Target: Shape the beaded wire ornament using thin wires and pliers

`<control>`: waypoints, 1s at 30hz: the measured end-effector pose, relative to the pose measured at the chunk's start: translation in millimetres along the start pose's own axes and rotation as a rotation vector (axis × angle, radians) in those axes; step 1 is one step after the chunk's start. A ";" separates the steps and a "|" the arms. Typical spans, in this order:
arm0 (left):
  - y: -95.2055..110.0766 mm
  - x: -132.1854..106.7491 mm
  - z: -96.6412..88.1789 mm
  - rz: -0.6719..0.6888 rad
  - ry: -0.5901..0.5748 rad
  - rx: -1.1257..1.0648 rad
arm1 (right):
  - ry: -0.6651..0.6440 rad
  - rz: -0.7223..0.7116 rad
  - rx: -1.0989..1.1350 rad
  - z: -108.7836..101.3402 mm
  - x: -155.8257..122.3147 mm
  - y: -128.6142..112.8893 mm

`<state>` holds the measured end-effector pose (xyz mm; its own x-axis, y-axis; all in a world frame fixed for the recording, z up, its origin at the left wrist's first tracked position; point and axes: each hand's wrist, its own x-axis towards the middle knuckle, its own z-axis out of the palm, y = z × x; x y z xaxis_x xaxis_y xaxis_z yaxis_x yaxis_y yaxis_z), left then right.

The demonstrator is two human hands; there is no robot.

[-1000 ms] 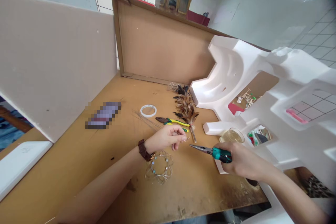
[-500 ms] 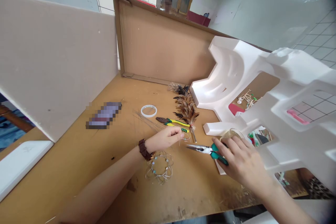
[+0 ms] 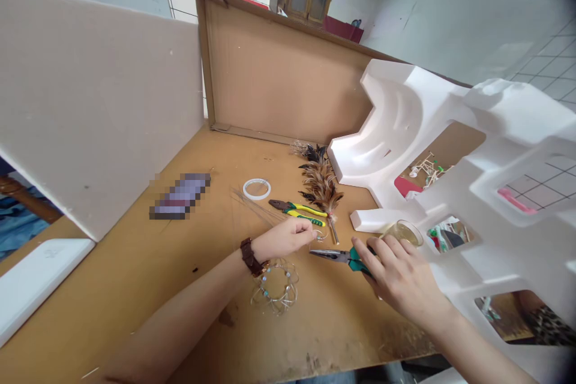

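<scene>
Fingers (image 3: 308,230), left hand (image 3: 283,239): pinched on wire (image 3: 319,236) | right hand (image 3: 398,276): closed round pliers (image 3: 338,255) (teal handles)

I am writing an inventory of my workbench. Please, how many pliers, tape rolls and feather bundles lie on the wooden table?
Pliers: 2 (teal-handled pliers, yellow-handled pliers)
Tape rolls: 1 (white tape roll)
Feather bundles: 1 (brown feather bundle)
Total: 4

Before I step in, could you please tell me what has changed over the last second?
The right hand opened its fist and lowered the teal-handled needle-nose pliers leftward to the brown wooden table; fingers now rest flat on the handles. The left hand stayed pinched on the small wire piece; beaded wire ring and brown feather bundle unmoved.
</scene>
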<state>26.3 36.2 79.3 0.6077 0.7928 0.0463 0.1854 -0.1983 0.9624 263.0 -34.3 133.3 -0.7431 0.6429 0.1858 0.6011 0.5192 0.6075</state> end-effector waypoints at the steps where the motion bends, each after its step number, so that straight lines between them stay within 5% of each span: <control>1: 0.1 0.0 0.0 -0.005 -0.003 0.002 | -0.002 0.000 0.001 0.3 -0.3 -0.1; 12: -4.0 0.4 6.2 0.006 0.026 0.026 | -0.008 0.060 0.107 0.2 -0.9 -3.1; 18: 0.9 -4.6 9.2 0.294 0.155 0.432 | -0.341 0.303 0.707 -1.4 3.7 -3.8; 21: 0.2 -4.9 5.5 0.344 0.162 0.645 | -0.373 0.370 0.897 2.9 0.6 -8.8; 26: -13.0 0.9 -6.8 0.201 0.232 0.779 | -0.350 0.370 0.869 25.6 -11.1 -35.6; 30: -15.9 3.0 -11.7 0.207 0.148 0.686 | -0.366 0.419 0.651 57.2 -20.1 -64.1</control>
<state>16.1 48.5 67.3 0.5809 0.7598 0.2920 0.5495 -0.6307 0.5480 256.1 -48.3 46.4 -0.3474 0.9371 -0.0335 0.9373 0.3460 -0.0412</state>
